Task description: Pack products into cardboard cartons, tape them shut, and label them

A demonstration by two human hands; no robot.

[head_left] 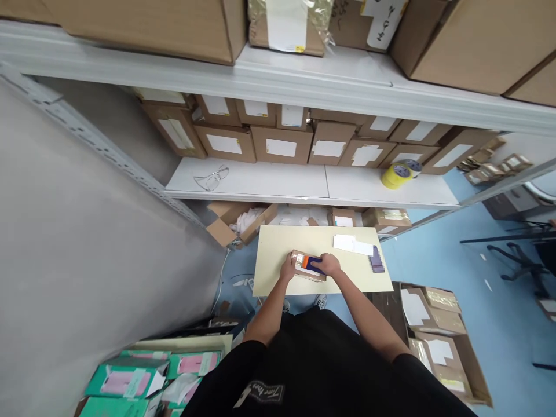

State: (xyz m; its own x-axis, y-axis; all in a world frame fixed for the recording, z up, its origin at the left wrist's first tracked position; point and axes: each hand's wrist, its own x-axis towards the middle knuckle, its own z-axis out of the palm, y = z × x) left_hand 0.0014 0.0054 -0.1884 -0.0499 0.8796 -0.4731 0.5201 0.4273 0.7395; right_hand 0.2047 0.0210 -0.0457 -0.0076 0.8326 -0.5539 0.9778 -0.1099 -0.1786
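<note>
A small brown cardboard box [320, 277] with a white label lies on the pale yellow tabletop [273, 243]. My left hand [287, 268] is closed around its left end. In my right hand [329, 264] is a dark blue handheld tool with an orange end [306, 262], whose exact kind I cannot make out. Its orange end is over the box's label, close to my left fingers. White label slips [353, 244] lie towards the back right of the tabletop, with a blurred-out purple item [376, 260] beside them.
Yellow tape rolls [396, 175] and clear glasses [211, 178] rest on the white shelf [269, 184], before rows of labelled boxes. An opened carton [241, 225] is below it. At right, a large carton [475, 370] holds packed boxes; green boxes [125, 379] are piled at lower left.
</note>
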